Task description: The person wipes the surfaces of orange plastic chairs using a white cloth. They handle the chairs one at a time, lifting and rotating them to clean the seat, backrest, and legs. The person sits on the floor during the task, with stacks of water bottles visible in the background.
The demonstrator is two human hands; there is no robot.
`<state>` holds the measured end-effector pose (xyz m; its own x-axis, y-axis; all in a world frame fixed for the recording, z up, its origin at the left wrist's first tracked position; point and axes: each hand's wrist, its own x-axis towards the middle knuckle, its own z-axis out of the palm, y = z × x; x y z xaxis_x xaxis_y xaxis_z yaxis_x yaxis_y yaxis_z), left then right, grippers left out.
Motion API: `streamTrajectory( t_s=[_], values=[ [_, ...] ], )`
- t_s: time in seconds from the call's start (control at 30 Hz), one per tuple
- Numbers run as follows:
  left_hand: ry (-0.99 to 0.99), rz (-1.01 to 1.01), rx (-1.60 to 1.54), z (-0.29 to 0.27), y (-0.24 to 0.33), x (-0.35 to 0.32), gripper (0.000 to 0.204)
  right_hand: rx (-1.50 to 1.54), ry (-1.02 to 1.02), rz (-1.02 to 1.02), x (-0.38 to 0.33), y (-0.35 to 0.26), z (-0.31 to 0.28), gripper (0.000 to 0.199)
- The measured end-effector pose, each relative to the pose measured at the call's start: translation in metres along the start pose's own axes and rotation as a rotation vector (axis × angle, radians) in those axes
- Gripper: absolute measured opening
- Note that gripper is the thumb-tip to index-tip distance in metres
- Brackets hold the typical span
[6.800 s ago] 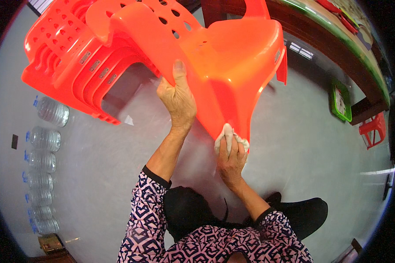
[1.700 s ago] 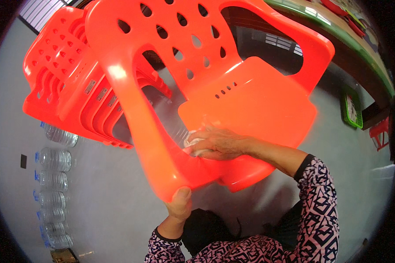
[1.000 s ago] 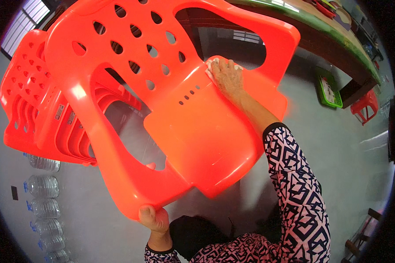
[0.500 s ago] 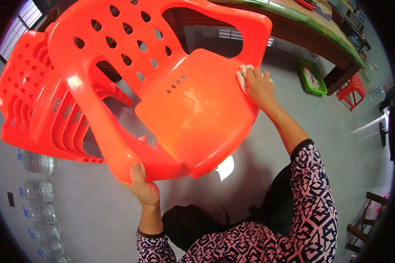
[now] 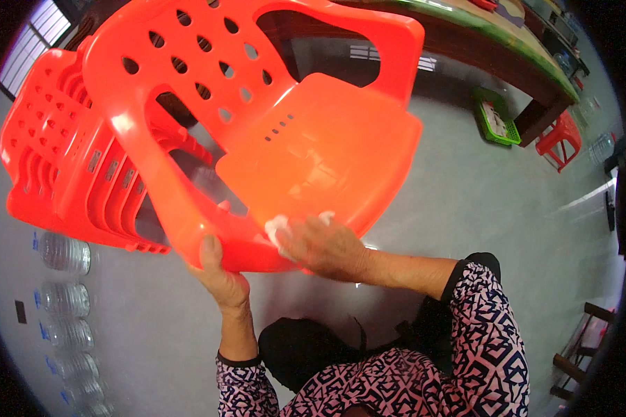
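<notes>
1. Our left hand (image 5: 222, 279) clasps the red chair (image 5: 271, 174) at one armrest's front.
2. Our right hand (image 5: 327, 249) bunches a white cloth (image 5: 277, 226) at the seat's front.
3. We have the chair near stacked red chairs (image 5: 73, 187).

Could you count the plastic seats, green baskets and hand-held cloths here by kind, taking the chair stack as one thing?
Red plastic armchair in the left hand: 1
Armchair stack: 1
Red plastic stool, clearly visible: 1
Green plastic basket: 1
White cloth in the right hand: 1
Total: 5
</notes>
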<state>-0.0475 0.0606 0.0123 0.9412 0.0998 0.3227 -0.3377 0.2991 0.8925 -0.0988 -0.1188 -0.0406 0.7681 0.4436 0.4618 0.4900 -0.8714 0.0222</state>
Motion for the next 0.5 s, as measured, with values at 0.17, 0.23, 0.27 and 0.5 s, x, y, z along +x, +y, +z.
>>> streamTrajectory(
  t_s=[0.17, 0.23, 0.27, 0.5],
  values=[
    [-0.019, -0.033, -0.017, -0.016, -0.006, -0.001, 0.057, -0.246, 0.093, -0.144, -0.030, 0.045, -0.007, 0.039],
    [-0.035, -0.049, -0.013, -0.013, -0.002, -0.001, 0.057, -0.289, 0.167, -0.004, -0.043, 0.077, -0.014, 0.043],
    [-0.044, -0.066, -0.002, -0.014, -0.002, 0.000, 0.057, -0.237, 0.209, 0.076, -0.051, 0.098, -0.008, 0.042],
    [-0.065, -0.142, -0.088, -0.021, 0.005, 0.000, 0.062, 0.149, 0.352, 0.800, -0.079, 0.214, -0.004, 0.040]
  ],
)
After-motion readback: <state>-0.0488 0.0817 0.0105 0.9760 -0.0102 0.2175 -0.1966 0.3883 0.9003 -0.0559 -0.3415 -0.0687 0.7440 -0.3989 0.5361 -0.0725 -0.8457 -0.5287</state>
